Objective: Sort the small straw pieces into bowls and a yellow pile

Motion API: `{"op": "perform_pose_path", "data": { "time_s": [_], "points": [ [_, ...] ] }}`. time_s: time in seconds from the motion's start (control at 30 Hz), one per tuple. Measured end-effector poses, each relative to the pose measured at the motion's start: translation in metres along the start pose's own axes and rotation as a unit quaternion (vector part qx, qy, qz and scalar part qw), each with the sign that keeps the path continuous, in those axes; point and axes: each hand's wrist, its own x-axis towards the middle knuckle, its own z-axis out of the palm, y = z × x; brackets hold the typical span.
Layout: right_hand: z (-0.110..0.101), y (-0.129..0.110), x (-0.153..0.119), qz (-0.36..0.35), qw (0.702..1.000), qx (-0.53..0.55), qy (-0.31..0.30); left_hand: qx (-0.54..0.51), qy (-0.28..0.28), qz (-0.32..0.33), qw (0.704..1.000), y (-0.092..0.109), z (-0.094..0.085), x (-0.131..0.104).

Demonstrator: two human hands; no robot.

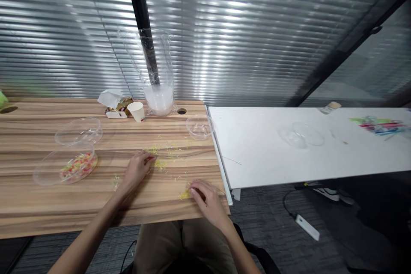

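1. Resting on the wooden tabletop, the left hand has its fingers curled down onto a scatter of small yellow bits; whether they pinch any cannot be told.
2. The right hand, nearer the tabletop's front edge than the left, lies with loosely bent fingers touching a second little heap of yellow bits; no firm grip shows.
3. Left of the left hand sits a clear shallow bowl holding red and yellow pieces, with an empty clear bowl just behind it.
4. Behind the left hand stand a white paper cup, a crumpled tissue on a packet, and a tall clear plastic bag with white contents.
5. A small clear cup sits at the tabletop's right edge.
6. To the right adjoins a white table with a clear dish and blurred coloured things.
7. Closed blinds fill the wall behind; grey carpet lies below.
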Motion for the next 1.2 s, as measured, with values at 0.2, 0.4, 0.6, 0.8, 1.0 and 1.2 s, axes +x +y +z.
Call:
{"op": "perform_pose_path", "data": {
  "time_s": [0.2, 0.4, 0.6, 0.8, 1.0, 1.2],
  "points": [
    [-0.0001, -0.0001, 0.0001, 0.002, 1.000, 0.000, -0.001, 0.004, -0.007, 0.012, 1.000, 0.0020, -0.0028, -0.0024],
    [0.0001, -0.0004, -0.0007, 0.003, 1.000, 0.001, -0.003, -0.003, -0.025, 0.026, 0.999, 0.0020, -0.0026, -0.0012],
    [-0.0001, -0.0003, 0.0001, 0.001, 1.000, -0.002, -0.006, 0.011, -0.044, 0.034, 0.998, 0.0036, -0.0051, 0.0002],
    [0.0002, 0.0002, -0.0001, -0.005, 1.000, -0.006, -0.003, 0.025, -0.050, 0.032, 0.998, 0.0038, -0.0060, 0.0005],
    [0.0007, 0.0010, -0.0006, -0.004, 1.000, -0.008, 0.000, 0.034, -0.063, 0.038, 0.997, 0.0002, -0.0037, 0.0026],
    [0.0005, 0.0007, 0.0000, 0.005, 1.000, 0.002, -0.003, 0.045, -0.076, 0.042, 0.995, -0.0015, -0.0025, 0.0039]
  ]
}}
